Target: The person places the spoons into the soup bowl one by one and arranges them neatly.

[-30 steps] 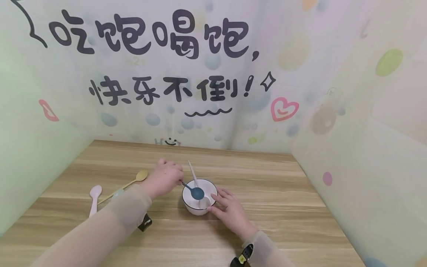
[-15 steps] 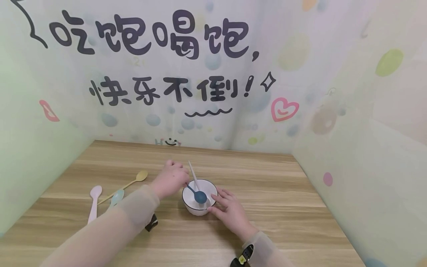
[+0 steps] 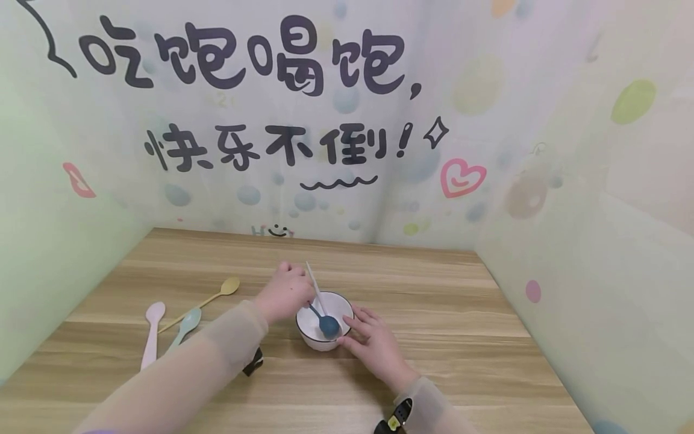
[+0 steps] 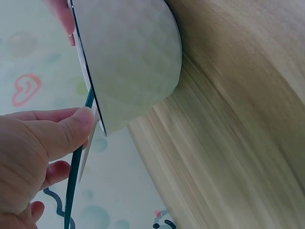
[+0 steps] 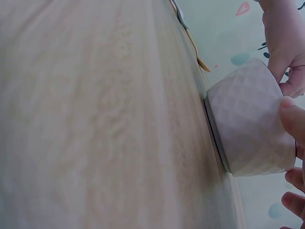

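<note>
Placing step, apparently: the left hand (image 3: 284, 292) pinched the dark teal spoon (image 3: 328, 327), its head inside the white faceted bowl (image 3: 318, 345), gripped by the right hand (image 3: 376, 343); release seemingly called for a steady bowl.

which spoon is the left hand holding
The dark blue spoon: the left hand pinches its handle, with its other end in the white bowl. The pink spoon, yellow spoon and pale blue spoon lie on the table, off to the left.

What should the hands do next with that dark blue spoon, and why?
Probably ease the dark blue spoon down to rest in the bowl: it reaches inside, the left hand pinches its handle, and the right hand holds the bowl.
</note>
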Demonstrator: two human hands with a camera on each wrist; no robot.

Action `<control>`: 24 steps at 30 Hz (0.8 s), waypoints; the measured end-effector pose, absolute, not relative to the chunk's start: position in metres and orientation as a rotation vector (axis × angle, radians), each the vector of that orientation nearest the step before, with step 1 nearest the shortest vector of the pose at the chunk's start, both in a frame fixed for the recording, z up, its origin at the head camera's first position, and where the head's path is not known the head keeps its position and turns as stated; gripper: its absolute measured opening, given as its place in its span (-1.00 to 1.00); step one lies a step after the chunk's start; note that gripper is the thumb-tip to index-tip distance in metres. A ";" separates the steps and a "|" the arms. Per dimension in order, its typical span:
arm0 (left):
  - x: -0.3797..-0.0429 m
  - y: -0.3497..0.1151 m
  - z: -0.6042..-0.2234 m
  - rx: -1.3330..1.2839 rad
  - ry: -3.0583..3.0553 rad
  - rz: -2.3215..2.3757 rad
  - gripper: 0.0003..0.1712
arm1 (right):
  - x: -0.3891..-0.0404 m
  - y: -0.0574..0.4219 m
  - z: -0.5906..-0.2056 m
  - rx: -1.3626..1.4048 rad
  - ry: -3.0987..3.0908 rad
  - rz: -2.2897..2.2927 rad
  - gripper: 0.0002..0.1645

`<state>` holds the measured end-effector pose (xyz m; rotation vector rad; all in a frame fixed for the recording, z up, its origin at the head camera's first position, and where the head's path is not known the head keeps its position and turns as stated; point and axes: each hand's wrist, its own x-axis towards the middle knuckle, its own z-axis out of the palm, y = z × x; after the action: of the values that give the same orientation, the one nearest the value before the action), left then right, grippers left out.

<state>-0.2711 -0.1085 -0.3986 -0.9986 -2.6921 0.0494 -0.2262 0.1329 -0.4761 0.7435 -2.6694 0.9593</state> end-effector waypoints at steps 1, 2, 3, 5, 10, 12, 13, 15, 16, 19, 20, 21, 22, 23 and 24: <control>-0.272 -0.108 -0.400 -1.003 -2.688 0.052 -0.84 | -0.226 0.133 -0.476 0.744 -2.668 0.956 -0.38; -0.272 -0.107 -0.400 -1.011 -2.680 0.050 -0.85 | -0.226 0.133 -0.476 0.744 -2.667 0.949 -0.38; -0.273 -0.107 -0.401 -1.022 -2.672 0.049 -0.85 | -0.227 0.133 -0.477 0.744 -2.666 0.946 -0.38; -0.273 -0.105 -0.402 -1.041 -2.665 0.049 -0.87 | -0.227 0.133 -0.477 0.746 -2.663 0.934 -0.38; -0.273 -0.102 -0.401 -1.065 -2.700 0.043 -0.91 | -0.227 0.133 -0.477 0.753 -2.654 0.914 -0.39; -0.274 -0.101 -0.401 -1.073 -2.712 0.041 -0.91 | -0.227 0.133 -0.477 0.752 -2.654 0.914 -0.39; -0.275 -0.100 -0.401 -1.080 -2.712 0.037 -0.92 | -0.226 0.133 -0.477 0.752 -2.653 0.918 -0.39; -0.276 -0.099 -0.401 -1.089 -2.706 0.039 -0.93 | -0.226 0.133 -0.477 0.750 -2.654 0.921 -0.39; -0.277 -0.099 -0.401 -1.091 -2.703 0.050 -0.92 | -0.226 0.133 -0.477 0.748 -2.656 0.926 -0.39; -0.279 -0.098 -0.402 -1.089 -2.695 0.081 -0.93 | -0.226 0.134 -0.477 0.743 -2.666 0.929 -0.37; -0.280 -0.098 -0.403 -1.084 -2.698 0.093 -0.93 | -0.227 0.134 -0.477 0.741 -2.672 0.931 -0.37; -0.280 -0.098 -0.403 -1.081 -2.696 0.110 -0.93 | -0.227 0.134 -0.477 0.739 -2.676 0.933 -0.36; -0.281 -0.098 -0.404 -1.079 -2.694 0.127 -0.94 | -0.227 0.134 -0.477 0.738 -2.678 0.934 -0.36; -0.281 -0.097 -0.404 -1.077 -2.693 0.140 -0.95 | -0.227 0.134 -0.477 0.738 -2.678 0.932 -0.36; -0.281 -0.097 -0.405 -1.076 -2.691 0.149 -0.95 | -0.227 0.134 -0.478 0.738 -2.676 0.933 -0.36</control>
<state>-0.2812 -0.0968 -0.4046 -1.0759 -2.6908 0.1494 -0.2268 0.1335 -0.4775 0.7382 -2.6761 0.9328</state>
